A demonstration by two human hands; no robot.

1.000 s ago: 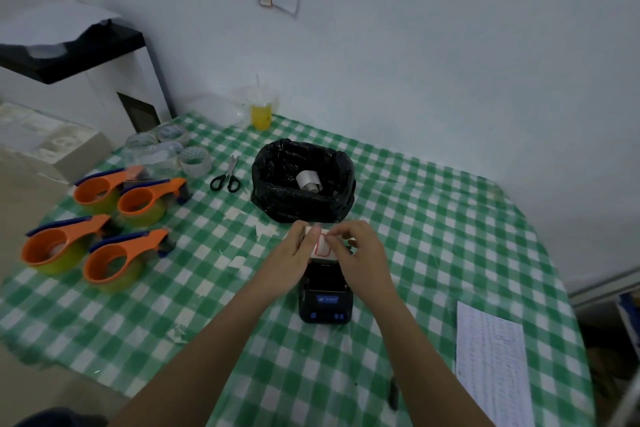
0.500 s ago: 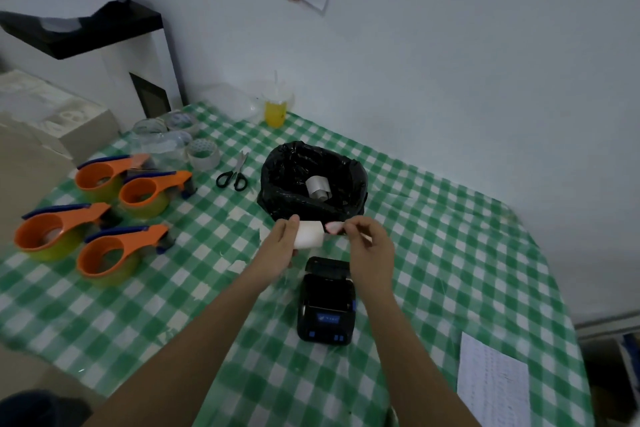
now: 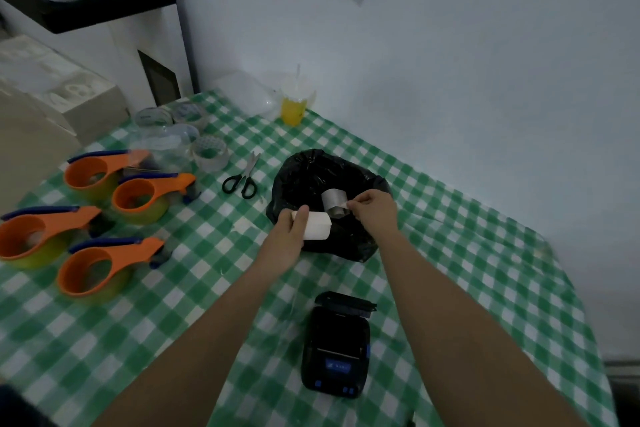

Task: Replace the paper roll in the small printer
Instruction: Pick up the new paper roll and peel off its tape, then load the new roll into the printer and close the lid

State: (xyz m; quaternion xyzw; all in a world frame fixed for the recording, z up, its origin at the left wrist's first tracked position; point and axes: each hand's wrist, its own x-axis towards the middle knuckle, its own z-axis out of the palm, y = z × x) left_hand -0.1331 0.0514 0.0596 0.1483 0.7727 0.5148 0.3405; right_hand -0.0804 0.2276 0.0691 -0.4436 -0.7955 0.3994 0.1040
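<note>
So your left hand (image 3: 289, 236) has its grip closed round the paper roll (image 3: 317, 226), held over the bin bag (image 3: 311, 180) so the scrap pinched in your right hand (image 3: 375, 210) drops in; the printer (image 3: 335, 347) waits open on the desk (image 3: 467, 270).

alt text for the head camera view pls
Over a black-lined bin, the left hand holds a white paper roll while the right hand pinches a small scrap. The open printer sits nearer on the checked table.
</note>
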